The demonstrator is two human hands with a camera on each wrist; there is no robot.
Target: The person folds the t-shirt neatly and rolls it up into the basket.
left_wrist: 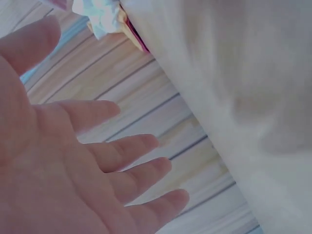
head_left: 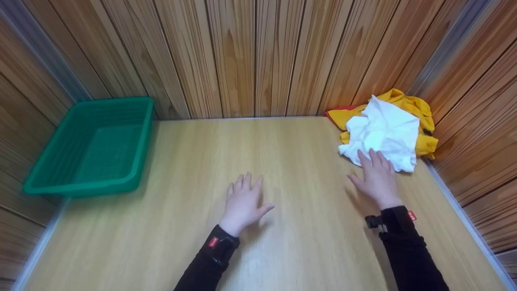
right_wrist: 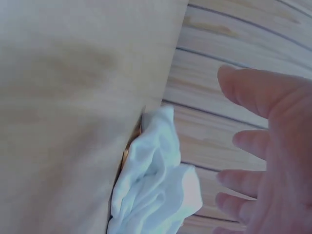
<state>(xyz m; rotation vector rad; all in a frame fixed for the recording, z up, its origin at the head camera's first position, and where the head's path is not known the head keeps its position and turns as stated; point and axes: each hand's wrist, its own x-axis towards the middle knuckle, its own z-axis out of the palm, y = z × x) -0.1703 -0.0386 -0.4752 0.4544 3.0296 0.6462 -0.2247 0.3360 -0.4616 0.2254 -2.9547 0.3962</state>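
A crumpled white cloth [head_left: 383, 129] lies on top of a yellow cloth [head_left: 426, 143] with a red edge, in the back right corner. My right hand [head_left: 375, 180] is at the near edge of the white cloth, its fingertips overlapping it in the head view. In the right wrist view its fingers [right_wrist: 243, 183] are spread and hold nothing, with the white cloth [right_wrist: 156, 185] beyond them. Over the middle of the table hovers my left hand [head_left: 243, 204], palm down, fingers spread, holding nothing. Much of the yellow cloth is hidden under the white one.
An open green plastic basket [head_left: 137, 169] stands at the back left, against the wood-panelled walls. The panels [head_left: 234, 60] enclose the light wooden table [head_left: 194, 153] at the back and on both sides.
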